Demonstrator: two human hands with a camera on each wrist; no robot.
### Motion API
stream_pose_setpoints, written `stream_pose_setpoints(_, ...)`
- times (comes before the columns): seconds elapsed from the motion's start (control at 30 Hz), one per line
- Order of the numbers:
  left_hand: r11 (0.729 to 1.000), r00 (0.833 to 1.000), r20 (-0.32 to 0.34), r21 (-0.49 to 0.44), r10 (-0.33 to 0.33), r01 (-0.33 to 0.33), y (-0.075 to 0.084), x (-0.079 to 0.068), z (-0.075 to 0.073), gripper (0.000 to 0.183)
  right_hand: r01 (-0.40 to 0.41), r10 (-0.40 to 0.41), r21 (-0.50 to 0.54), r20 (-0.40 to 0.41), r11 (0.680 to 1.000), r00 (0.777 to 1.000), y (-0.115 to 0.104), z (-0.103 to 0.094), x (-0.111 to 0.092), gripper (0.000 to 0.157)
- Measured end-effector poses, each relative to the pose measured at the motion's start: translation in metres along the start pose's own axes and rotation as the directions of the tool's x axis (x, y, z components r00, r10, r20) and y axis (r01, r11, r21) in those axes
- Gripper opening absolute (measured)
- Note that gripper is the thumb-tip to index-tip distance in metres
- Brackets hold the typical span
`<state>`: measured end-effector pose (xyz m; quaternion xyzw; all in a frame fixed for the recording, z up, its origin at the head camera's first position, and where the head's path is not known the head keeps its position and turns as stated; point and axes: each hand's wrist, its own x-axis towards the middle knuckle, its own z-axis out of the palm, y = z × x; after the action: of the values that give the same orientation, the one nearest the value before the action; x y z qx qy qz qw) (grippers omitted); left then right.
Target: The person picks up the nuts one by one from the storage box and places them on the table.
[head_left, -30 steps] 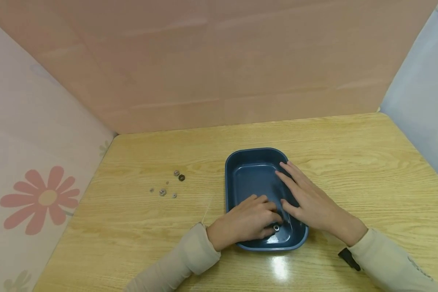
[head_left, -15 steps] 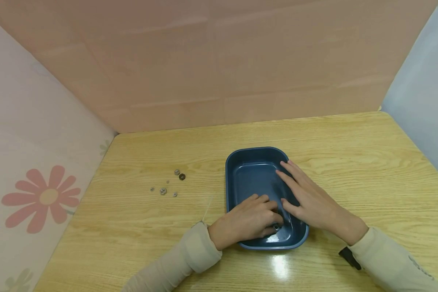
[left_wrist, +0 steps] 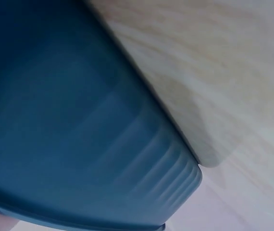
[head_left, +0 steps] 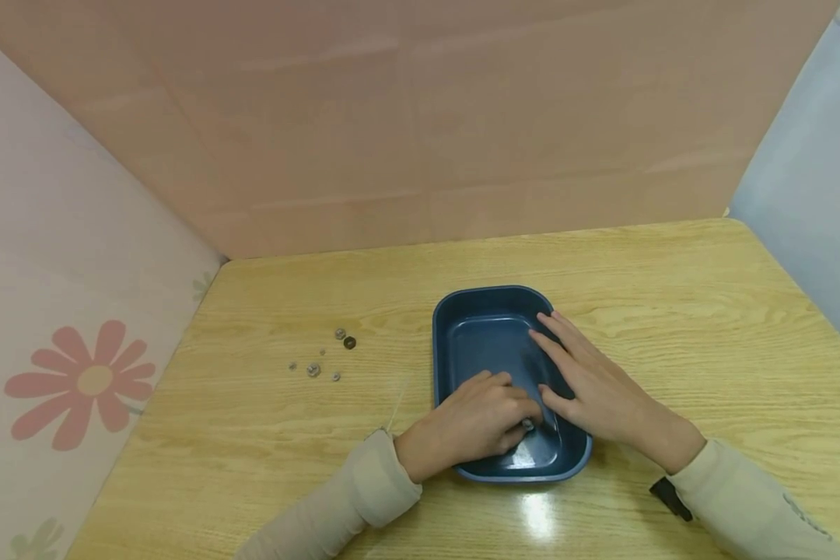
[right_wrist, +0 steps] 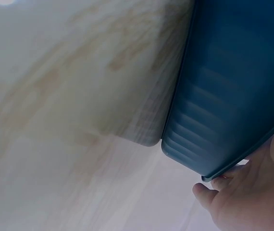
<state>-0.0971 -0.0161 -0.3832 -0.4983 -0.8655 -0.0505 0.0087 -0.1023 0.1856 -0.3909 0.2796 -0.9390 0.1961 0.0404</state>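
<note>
In the head view, a deep blue tray point(head_left: 486, 342) with rounded corners stands on the wooden table. My left hand point(head_left: 479, 416) reaches over its left side and pinches a small metal nut point(head_left: 528, 425) between thumb and index finger near the tray's front. The fingers partly cover the nut. My right hand point(head_left: 598, 389) lies across the right rim with its fingers straight and spread, tips inside the tray. From the right wrist, that hand point(right_wrist: 252, 192) shows at the rim beside the tray's ribbed outer wall point(right_wrist: 209, 115). The left wrist view shows mostly the tray's outer side point(left_wrist: 89, 130).
Several small nuts lie loose left of the tray, among them a larger silver one point(head_left: 313, 370) and a dark one point(head_left: 350, 342). A black strap piece point(head_left: 670, 498) hangs by the right sleeve point(head_left: 742, 494). A pink-brown backdrop point(head_left: 420, 140) closes off the table's far edge.
The nut lay at the tray's front, under the left fingertips; those fingers have closed on it and raised it slightly. The right hand and the tray have stayed put.
</note>
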Motion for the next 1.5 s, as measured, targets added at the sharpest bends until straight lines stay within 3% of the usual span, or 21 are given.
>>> stream_pose_setpoints(0.27,1.0,0.999,-0.032,0.008,-0.026,0.026,0.0,-0.004,-0.002,0.017,-0.006,0.006,0.005,0.005,1.0,1.0,-0.001,0.001,-0.001,0.067)
stream_pose_setpoints(0.5,0.999,0.993,-0.113,0.026,-0.036,0.039,-0.005,-0.01,-0.007,0.019,-0.017,0.017,-0.009,-0.001,1.0,1.0,-0.001,0.002,-0.001,0.068)
stream_pose_setpoints(0.83,0.992,0.981,-0.149,-0.015,-0.126,0.125,-0.018,-0.019,-0.013,0.02,-0.037,0.037,-0.016,-0.006,0.999,0.999,-0.002,0.001,-0.001,0.069)
stream_pose_setpoints(1.3,0.979,0.953,-0.227,-0.066,-0.202,0.191,-0.033,-0.033,-0.022,0.017,-0.047,0.047,-0.012,0.002,0.999,0.999,-0.004,0.0,0.001,0.07)
stream_pose_setpoints(1.5,0.967,0.933,-0.261,-0.114,-0.249,0.227,-0.039,-0.038,-0.023,0.017,-0.064,0.064,0.0,0.017,0.998,0.998,-0.003,0.0,0.001,0.07)
